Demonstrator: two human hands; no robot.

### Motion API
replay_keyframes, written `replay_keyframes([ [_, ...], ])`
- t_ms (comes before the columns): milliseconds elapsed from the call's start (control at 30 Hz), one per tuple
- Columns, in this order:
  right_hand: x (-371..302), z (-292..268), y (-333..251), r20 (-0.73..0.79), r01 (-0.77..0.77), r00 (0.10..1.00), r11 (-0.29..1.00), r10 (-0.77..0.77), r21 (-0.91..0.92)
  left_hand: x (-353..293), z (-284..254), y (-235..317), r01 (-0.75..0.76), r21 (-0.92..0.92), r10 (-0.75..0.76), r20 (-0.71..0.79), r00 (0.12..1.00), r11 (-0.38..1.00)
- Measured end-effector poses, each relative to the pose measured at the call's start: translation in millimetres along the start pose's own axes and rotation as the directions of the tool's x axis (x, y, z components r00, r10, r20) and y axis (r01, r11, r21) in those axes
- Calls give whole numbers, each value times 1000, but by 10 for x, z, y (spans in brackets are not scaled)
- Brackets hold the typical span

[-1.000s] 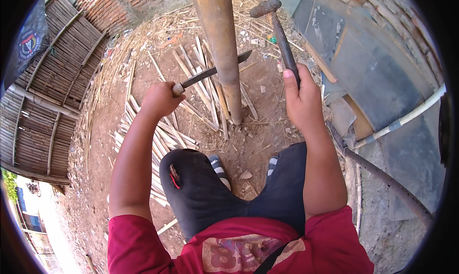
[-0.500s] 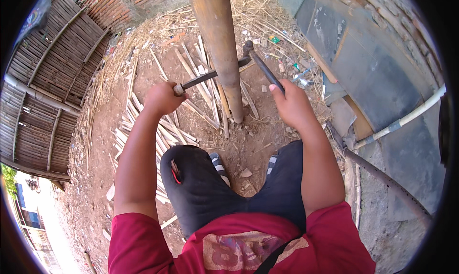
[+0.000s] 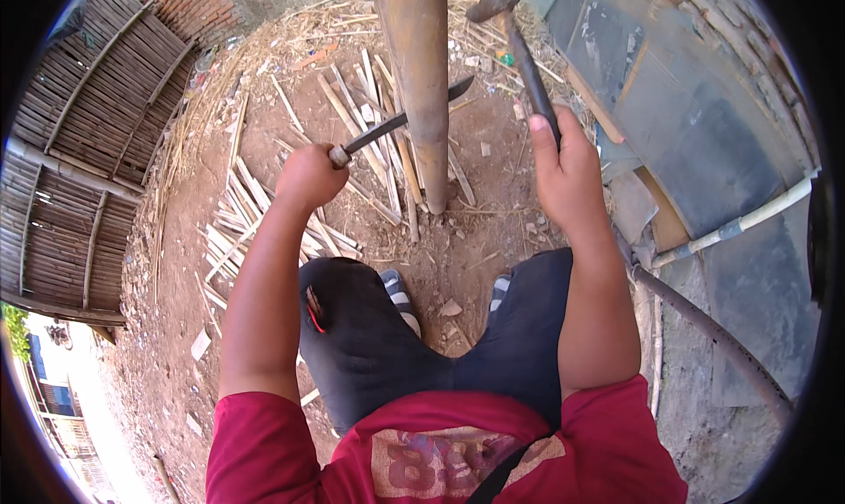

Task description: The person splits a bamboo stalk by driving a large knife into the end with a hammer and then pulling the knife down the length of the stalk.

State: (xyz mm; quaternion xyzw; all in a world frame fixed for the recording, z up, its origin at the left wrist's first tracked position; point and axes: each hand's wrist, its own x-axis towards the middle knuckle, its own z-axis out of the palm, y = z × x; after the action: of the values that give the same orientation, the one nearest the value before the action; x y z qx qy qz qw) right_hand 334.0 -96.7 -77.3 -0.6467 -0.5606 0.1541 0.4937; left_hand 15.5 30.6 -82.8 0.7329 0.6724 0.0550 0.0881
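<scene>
"So, starting nearest, looking down past what?"

"Past dark trousers (image 3: 370, 337) and striped sandals (image 3: 399, 297), set apart, presumably for balance."

"Holding what, to the left?"

"Wrapping the left hand (image 3: 312, 180) firmly round the handle (image 3: 340, 156) of a long blade (image 3: 377, 132). Gripped there, probably, to keep fingers off the edge and steady the blade from one end."

"Crossing what?"

"Crossing a thick bamboo pole (image 3: 422, 90), standing on end at the centre, and showing on both sides of it. Impossible to tell whether biting into the pole or passing behind."

"And to the right?"

"Clasping a hammer (image 3: 528, 68) by the shaft in the right hand (image 3: 568, 165), with fingers curled round and thumb along it. Raised, apart from both blade and pole; held well back from the head, probably for leverage."

"Standing on what, down below?"

"On bare brown earth (image 3: 475, 257), by the look of it. Littered at left and just beyond the pole with pale split strips (image 3: 251, 200), lying loosely, perhaps to stay out from underfoot. Strewn farther off with straw (image 3: 304, 39)."

"Enclosed by what?"

"Bounded at right by dark sheets (image 3: 731, 134) and a pale pipe (image 3: 748, 222), at left by slatted bamboo panels (image 3: 106, 73), at the far left by a brick wall (image 3: 198, 2)."
</scene>
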Motion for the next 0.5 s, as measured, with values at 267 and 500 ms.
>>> replay_keyframes([
  [267,13,-61,2,14,-40,999,998,41,-39,-31,-46,42,-18,47,18,9,1000,999],
  [500,111,138,379,106,-6,994,991,21,-137,-5,-47,80,-21,27,22,-26,999,999],
])
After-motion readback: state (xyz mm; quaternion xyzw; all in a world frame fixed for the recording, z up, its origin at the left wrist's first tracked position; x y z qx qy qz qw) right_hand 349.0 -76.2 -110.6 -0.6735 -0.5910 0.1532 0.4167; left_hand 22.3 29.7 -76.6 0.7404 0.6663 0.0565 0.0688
